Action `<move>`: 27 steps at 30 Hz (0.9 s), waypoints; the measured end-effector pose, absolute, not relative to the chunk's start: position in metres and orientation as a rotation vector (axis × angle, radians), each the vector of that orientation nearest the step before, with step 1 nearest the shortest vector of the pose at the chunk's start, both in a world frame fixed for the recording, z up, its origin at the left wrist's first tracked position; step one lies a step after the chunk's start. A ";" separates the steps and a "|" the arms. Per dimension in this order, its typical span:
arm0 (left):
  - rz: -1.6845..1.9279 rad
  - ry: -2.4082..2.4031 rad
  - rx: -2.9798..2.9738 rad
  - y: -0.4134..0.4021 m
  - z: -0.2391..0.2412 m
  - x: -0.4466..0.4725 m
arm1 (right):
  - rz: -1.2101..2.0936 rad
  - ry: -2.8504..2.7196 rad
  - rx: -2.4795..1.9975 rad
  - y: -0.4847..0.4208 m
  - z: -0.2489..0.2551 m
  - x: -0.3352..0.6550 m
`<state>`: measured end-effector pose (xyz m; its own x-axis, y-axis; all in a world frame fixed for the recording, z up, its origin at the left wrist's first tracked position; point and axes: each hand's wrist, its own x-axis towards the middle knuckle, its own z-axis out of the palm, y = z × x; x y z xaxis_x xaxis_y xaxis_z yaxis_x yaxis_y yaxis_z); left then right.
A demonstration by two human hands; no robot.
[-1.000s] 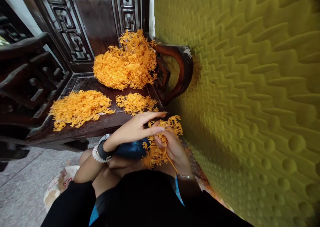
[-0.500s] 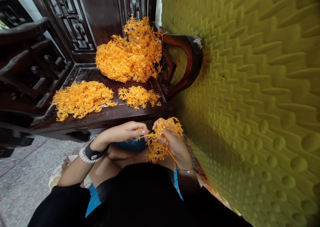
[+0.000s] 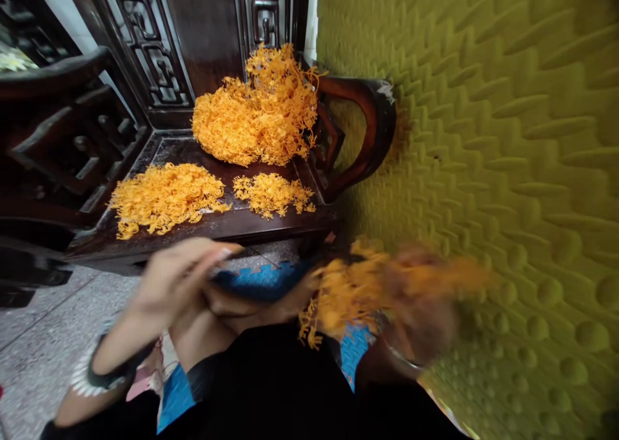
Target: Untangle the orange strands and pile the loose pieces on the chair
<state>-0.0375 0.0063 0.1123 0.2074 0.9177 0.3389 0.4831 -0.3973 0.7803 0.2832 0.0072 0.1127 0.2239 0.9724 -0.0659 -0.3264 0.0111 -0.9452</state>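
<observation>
My left hand [image 3: 176, 282] is over my lap in front of the seat, its fingers pressed together. From the fingertips sticks a small orange piece [image 3: 233, 248], too blurred for its shape to be made out. Farther right, my right hand [image 3: 423, 308] is smeared by motion, with a tangled clump of thin orange pieces [image 3: 351, 288] in its grip. Strands hang from both sides of that hand. On the dark wooden seat lie a large orange heap [image 3: 256, 117], a flat orange pile [image 3: 169, 198] at left and a smaller orange pile [image 3: 273, 193] at right.
The wooden chair [image 3: 213, 224] has a carved back and curved armrests [image 3: 380, 127]. A padded yellow-green wall panel [image 3: 483, 137] rises close on my right. Blue foam matting [image 3: 261, 279] lies under my legs, and speckled floor [image 3: 43, 350] shows at left.
My hands have moved apart: the left went left with a small orange piece, the right went right with the clump. The view has shifted slightly.
</observation>
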 end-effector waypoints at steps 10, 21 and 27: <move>0.978 1.371 2.428 0.118 0.095 0.013 | 1.266 -0.712 -0.847 0.056 0.100 0.268; 0.904 1.285 2.529 0.206 0.072 0.076 | 1.467 -0.607 -0.745 0.067 0.091 0.264; 0.814 0.620 1.912 0.135 0.093 0.069 | 1.614 -0.606 -0.722 0.068 0.094 0.258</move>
